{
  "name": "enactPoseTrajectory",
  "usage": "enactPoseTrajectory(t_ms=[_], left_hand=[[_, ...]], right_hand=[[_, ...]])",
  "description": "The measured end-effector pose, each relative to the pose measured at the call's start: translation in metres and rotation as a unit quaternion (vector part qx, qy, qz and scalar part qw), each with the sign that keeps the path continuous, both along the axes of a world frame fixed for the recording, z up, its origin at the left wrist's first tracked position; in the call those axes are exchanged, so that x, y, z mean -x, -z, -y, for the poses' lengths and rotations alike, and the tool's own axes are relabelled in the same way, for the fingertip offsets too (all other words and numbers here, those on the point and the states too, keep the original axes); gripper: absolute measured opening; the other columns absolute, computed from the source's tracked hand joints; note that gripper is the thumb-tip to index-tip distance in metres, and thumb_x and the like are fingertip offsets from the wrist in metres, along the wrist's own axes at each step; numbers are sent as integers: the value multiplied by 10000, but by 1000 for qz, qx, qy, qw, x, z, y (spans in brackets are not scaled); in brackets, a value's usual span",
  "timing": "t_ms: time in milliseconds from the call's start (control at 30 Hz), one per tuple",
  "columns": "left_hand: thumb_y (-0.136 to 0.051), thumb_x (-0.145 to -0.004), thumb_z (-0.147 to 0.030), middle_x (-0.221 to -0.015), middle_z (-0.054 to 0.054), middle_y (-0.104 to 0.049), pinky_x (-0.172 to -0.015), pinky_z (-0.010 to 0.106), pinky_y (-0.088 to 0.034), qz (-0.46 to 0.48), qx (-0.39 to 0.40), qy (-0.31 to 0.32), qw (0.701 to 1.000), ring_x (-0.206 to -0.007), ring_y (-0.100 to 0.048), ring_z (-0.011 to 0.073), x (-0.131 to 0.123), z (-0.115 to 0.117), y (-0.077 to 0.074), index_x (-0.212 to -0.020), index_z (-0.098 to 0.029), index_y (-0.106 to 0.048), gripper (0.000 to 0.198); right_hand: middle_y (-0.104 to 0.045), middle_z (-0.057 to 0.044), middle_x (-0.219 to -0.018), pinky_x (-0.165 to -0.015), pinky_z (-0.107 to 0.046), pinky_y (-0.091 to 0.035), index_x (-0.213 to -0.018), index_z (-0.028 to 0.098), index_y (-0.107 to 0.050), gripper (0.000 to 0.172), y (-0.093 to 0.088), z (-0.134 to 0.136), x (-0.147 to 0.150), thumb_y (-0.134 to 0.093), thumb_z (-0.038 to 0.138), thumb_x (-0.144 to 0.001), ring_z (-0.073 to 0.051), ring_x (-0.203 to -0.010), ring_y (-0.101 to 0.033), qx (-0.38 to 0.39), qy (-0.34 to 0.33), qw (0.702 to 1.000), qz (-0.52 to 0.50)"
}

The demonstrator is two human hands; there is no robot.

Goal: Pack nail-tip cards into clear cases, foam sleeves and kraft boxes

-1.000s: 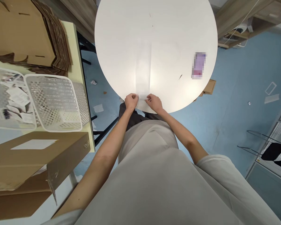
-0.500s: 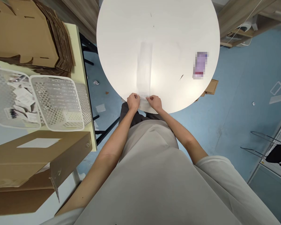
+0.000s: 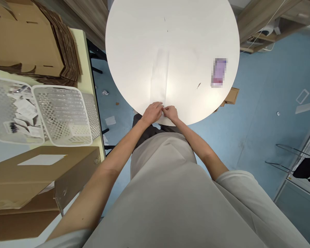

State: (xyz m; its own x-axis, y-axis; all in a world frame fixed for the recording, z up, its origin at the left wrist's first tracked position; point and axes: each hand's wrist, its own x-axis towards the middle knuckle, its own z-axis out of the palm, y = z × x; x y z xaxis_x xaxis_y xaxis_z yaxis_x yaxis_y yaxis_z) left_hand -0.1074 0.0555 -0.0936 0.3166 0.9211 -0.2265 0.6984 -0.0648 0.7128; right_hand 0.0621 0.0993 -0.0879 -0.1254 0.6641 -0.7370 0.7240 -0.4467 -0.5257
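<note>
A long, translucent plastic sleeve [image 3: 159, 75] lies lengthwise on the round white table [image 3: 196, 31], its near end by the table's front edge. My left hand [image 3: 153, 113] lies across that near end, palm down. Its fingertips meet those of my right hand, and they look closed on the plastic. My right hand [image 3: 171, 113] pinches the sleeve's near end between thumb and finger. The exact grip points are partly hidden by the fingers. Toward the table's right side sits a blurred purple item [image 3: 219, 72], apart from both hands.
At left, a side table holds stacked flat cardboard [image 3: 28, 44], a white perforated basket [image 3: 64, 115] with clear packages, and another basket [image 3: 15, 113] with small packets. A large cardboard box [image 3: 41, 179] stands nearer me. Cardboard pieces [image 3: 231, 95] show beyond the round table's right edge.
My left hand has moved right, from the sleeve's left edge to across its near end, meeting my right hand. My right hand has hardly moved. The sleeve's shape has shifted slightly.
</note>
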Motion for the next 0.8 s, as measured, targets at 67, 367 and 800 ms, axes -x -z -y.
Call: enactPoseTrajectory(t_ms=[67,367,800], left_hand=[[-631,-1016,-312,-1690,213,-559,-1340,629,-405,-1,5,44,999,-1617,-487,394,5,5,3,-1558,-174,-612,559],[-596,-874,-60,-1815,225,-388,-1418,599,-302,-30,-9,135,990,-1726,-323,358,27,15,18,-1756,-82,-365,912],[-611,-944,-243,-1739,203,-514,-1385,559,-389,-1,26,75,997,-1642,-473,363,29,-3,14,-1666,-120,-516,738]], right_hand=[[-697,-5,-607,-694,-238,-541,-566,242,-526,528,2,-1,-1,-671,352,-1061,-192,-703,-777,7,5,1000,-7],[-829,-90,-838,-852,-309,-614,-778,200,-739,441,-6,-4,-5,-616,457,-1116,-248,-868,-821,-5,-72,997,32],[-540,-225,-1712,-1341,-501,-460,-1602,97,-537,572,12,10,-20,-339,57,-1067,-292,-1628,-506,-267,-334,904,-4]])
